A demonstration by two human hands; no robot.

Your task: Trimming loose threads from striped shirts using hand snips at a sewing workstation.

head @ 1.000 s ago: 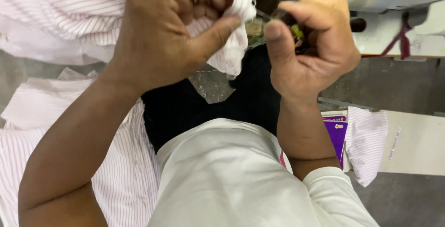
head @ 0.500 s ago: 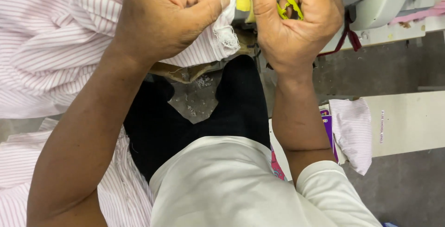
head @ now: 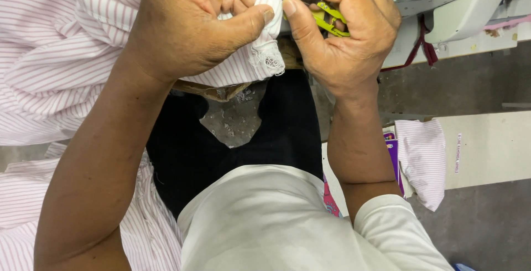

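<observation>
Just in front of the sewing machine (head: 442,5), my view sits closer than half a second ago: both hands fill more of the frame, and the machine's grey body now shows wider along the top right. The striped pink-and-white fabric (head: 61,55) spreads to the machine's left, as it did before, its frayed white edge hanging between my hands. My left hand (head: 188,27) stays closed on that fabric, thumb stretched across to pin the hem against my curled fingers, a ring showing on one of them. My right hand (head: 348,44), directly below the machine's near edge, is curled tight around the yellow-green thread snips (head: 329,19), thumb pressed up beside my left thumb. The snips sit between the two hands, touching the fabric's edge; I cannot tell how far their blades are parted.
</observation>
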